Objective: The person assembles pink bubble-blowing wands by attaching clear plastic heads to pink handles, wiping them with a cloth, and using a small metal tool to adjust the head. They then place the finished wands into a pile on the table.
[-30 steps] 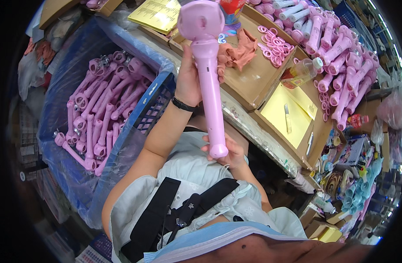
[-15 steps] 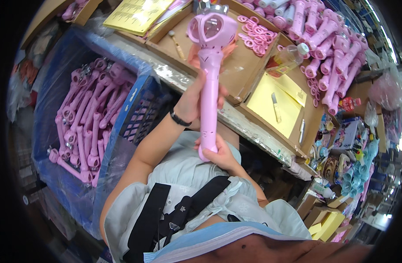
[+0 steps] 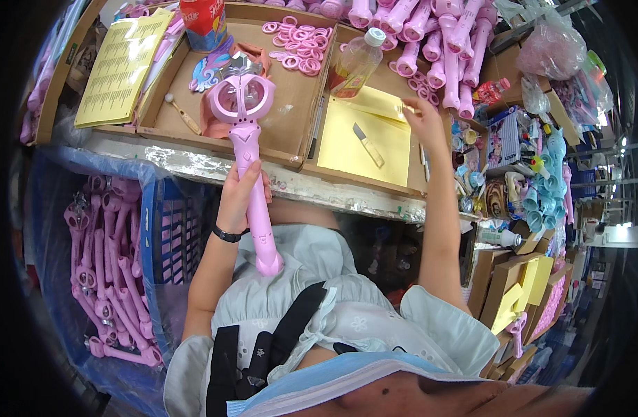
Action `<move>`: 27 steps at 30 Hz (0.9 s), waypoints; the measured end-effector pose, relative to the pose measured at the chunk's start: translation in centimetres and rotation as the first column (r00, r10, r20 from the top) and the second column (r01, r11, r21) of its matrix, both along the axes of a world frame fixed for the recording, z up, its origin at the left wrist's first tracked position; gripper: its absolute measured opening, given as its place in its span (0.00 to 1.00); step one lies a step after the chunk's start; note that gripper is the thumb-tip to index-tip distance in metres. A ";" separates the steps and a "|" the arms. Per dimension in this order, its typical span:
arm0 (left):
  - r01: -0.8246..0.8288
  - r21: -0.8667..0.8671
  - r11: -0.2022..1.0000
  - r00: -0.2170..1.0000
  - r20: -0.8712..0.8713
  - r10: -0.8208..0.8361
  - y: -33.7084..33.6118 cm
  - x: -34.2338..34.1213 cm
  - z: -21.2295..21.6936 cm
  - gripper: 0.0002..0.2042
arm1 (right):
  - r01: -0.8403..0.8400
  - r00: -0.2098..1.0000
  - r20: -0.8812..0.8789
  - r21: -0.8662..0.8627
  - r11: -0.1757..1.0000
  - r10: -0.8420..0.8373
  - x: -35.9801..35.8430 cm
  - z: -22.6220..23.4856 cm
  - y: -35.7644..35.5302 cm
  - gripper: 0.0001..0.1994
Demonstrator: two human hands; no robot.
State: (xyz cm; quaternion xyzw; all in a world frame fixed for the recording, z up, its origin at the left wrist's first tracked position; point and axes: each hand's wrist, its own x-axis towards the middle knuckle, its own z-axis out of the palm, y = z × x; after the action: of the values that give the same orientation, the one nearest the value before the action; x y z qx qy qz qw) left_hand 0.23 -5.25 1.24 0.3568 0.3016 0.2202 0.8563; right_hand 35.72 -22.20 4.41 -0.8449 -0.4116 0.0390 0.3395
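A pink wand (image 3: 258,215) with a round openwork head and a clear-and-silver top stands tilted in front of me. My left hand (image 3: 241,198) is wrapped round its handle, and the bottom end rests by my lap. Over at the right, my right hand (image 3: 425,124) is at the upper right corner of a yellow sheet (image 3: 340,142) in a cardboard tray. Its fingertips are bent together there; what they pinch is too small to tell. On the yellow sheet lies a utility knife (image 3: 369,144) with a pale handle.
A blue crate (image 3: 149,229) with a plastic liner holds several pink wands at the left. Pink rings (image 3: 301,42), a small brush (image 3: 182,115) and a drink bottle (image 3: 356,64) are in the cardboard trays (image 3: 277,132). More pink wand parts (image 3: 444,35) are piled behind.
My right hand has let go of the wand's lower end and moved right to the yellow sheet. The left hand keeps the wand, now lower and tilted. My view has turned right.
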 end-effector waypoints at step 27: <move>-0.028 -0.065 0.998 0.994 0.101 0.034 -0.1 0.0 -0.7 0.10 | 0.007 0.876 0.439 -0.430 0.903 0.202 6.9 -4.3 -0.2 0.22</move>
State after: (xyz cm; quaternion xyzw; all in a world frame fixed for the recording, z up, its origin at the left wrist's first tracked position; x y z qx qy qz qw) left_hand 0.19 -5.38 0.52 0.3131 0.2699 0.2418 0.8779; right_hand 42.59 -22.40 0.15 -0.8590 -0.5067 -0.0636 0.0368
